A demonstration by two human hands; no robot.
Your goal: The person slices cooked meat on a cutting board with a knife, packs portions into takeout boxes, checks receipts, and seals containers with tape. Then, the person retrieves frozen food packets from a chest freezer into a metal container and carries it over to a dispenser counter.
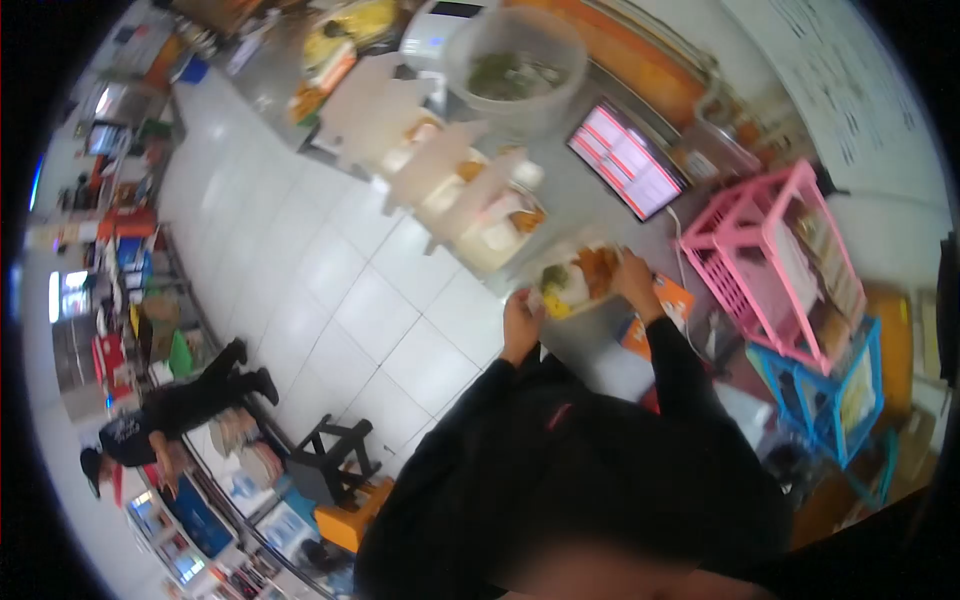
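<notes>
Between my hands is an open meal box (578, 312) with white rice, something green, something yellow and browned, fried-looking pieces. My left hand (520, 325) is closed on its left edge. At the opposite end, my right hand (635, 280) grips the box by the browned food, fingers partly hidden. Beyond it along the counter stands a row of several more open boxes, among them a near one (490, 262) with its lid up, holding rice and browned food.
A large clear tub (515, 75) with greens stands at the back, near a tablet (627, 158) with a pink and white screen. To the right are a pink plastic basket (770, 262) and a blue one (832, 395). A black stool (330, 460) and another person (165, 420) are at left.
</notes>
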